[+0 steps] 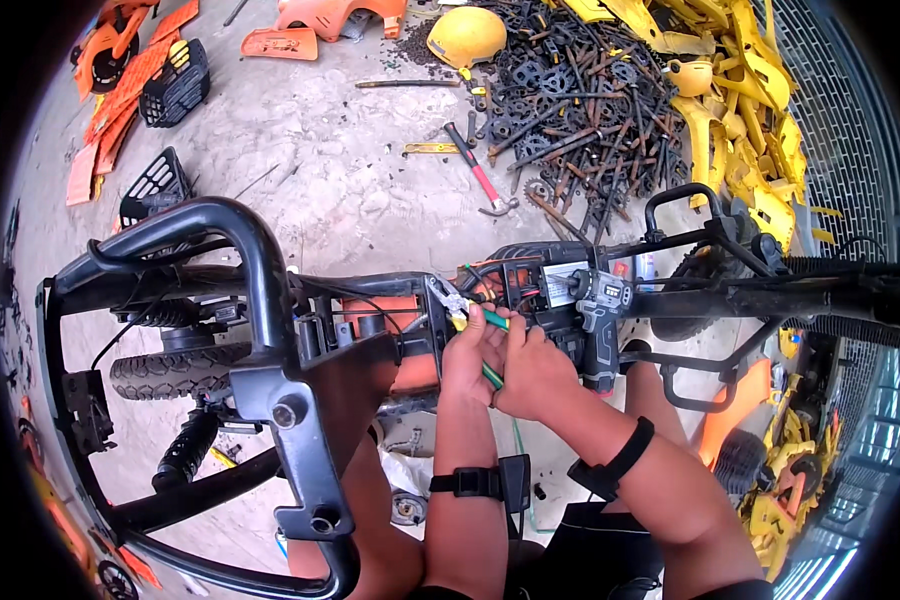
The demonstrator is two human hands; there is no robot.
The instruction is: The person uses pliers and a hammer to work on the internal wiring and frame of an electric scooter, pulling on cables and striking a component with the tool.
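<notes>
Pliers (452, 304) with a bare metal head and green-and-yellow handles sit in my two hands, over the middle of a black vehicle frame (370, 285). My left hand (473, 357) is closed around the handles near the head. From the right, my right hand (536, 374) closes over the handle ends, its fingers against my left hand. The jaws touch or overlap a dark bracket beside cables (485, 280); whether they bite on anything, I cannot tell. Just right of my hands, a grey-and-black cordless drill (600, 325) rests on the frame.
Beyond the frame lie a red-handled hammer (482, 185), a heap of rusty metal parts (595, 120) and a yellow helmet-shaped shell (467, 38). Yellow panels (760, 130) pile up by the right wall. A thick black tube (220, 220) arches at the left, above a tyre (175, 372).
</notes>
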